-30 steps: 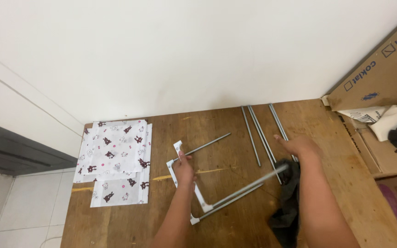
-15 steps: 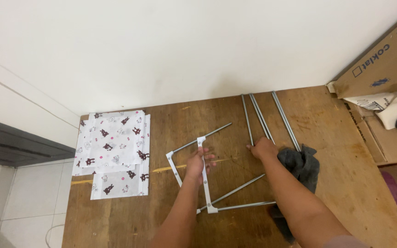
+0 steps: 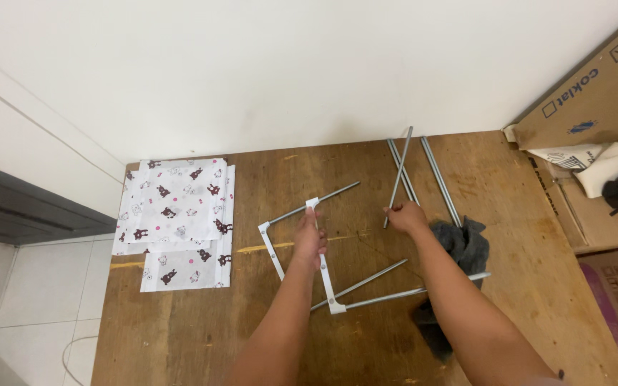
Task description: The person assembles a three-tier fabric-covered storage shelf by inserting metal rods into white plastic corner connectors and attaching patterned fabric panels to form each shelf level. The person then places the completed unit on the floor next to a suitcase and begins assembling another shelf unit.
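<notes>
Left hand (image 3: 310,239) at the middle of the wooden table (image 3: 180,322), fingers closed around a white bar of the metal frame (image 3: 321,257) lying flat there. Right hand (image 3: 405,216) just beside it, fingers gripping one end of a grey rod (image 3: 398,179) that points toward the far edge. Dark cloth (image 3: 459,246) under right forearm. Patterned fabric (image 3: 177,218) at left edge
</notes>
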The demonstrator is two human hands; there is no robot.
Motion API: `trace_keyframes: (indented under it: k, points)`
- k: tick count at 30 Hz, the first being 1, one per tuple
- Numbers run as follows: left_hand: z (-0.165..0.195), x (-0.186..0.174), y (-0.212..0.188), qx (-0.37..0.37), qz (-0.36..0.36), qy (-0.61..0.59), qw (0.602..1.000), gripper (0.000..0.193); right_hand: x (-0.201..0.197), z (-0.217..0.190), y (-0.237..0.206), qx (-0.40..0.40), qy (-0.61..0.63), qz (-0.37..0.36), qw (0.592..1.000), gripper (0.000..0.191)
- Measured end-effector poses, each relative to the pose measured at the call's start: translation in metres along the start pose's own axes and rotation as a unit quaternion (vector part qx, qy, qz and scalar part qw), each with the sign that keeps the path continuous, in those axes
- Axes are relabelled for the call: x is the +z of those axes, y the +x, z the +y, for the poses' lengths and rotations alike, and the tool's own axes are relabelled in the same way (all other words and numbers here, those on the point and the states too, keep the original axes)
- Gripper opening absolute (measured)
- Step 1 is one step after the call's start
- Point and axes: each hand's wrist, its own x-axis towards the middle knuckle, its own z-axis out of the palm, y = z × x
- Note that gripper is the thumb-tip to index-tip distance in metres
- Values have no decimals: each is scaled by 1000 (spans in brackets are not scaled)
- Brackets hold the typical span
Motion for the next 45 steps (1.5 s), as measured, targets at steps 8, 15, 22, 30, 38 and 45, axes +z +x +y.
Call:
trace_keyframes:
  k: [8, 15, 22, 30, 38, 45]
  points:
    - [-8, 5, -11, 12, -24, 75, 997, 45, 1, -48, -59, -86, 451, -92, 884, 17]
    - [-12, -16, -11, 58, -55, -59, 995, 27, 15, -93, -84, -97, 541, -87, 831, 22]
    - [22, -13, -61, 58, -46, -86, 994, 34, 32, -119, -100, -101, 543, -75, 830, 30]
    - [32, -19, -69, 55, -101, -135, 984, 35, 23, -134, -116, -108, 515, -35, 850, 33]
    - [43, -12, -82, 46, -94, -208, 973, 28, 29, -134, -120, -114, 491, -38, 863, 29]
    - [52, -8, -86, 59, -99, -171, 979, 30, 33, -135, -116, -145, 472, -29, 869, 30]
